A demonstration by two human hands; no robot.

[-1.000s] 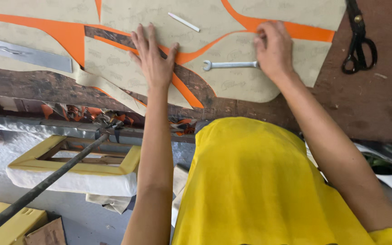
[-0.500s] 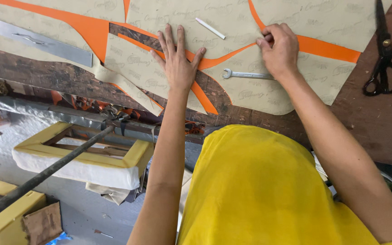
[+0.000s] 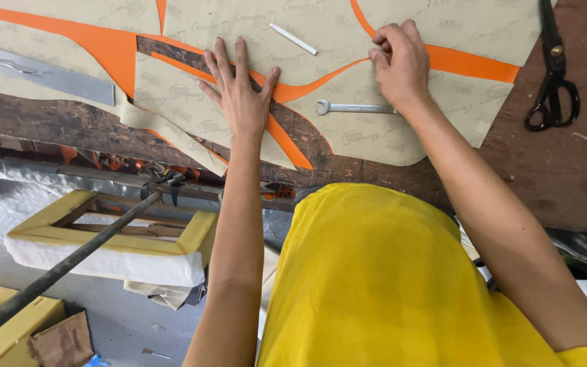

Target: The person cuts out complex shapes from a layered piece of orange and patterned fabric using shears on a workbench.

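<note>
Worn wooden workbench (image 3: 565,177) spread with beige pattern pieces (image 3: 375,129) over orange material (image 3: 107,47).
Left hand (image 3: 239,92) lies flat, fingers spread, on one piece; right hand (image 3: 399,64) curls closed, pinching a piece's edge just above a spanner (image 3: 354,107). Chalk stick (image 3: 293,39) and scissors (image 3: 553,75) lie nearby.

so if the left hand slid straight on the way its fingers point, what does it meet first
Probably the white chalk stick, lying just past the fingertips of the left hand on the tan paper pattern; the line could pass just left of it.

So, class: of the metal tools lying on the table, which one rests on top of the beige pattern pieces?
The wrench, beside the right hand; the black scissors lie on bare wood.
</note>
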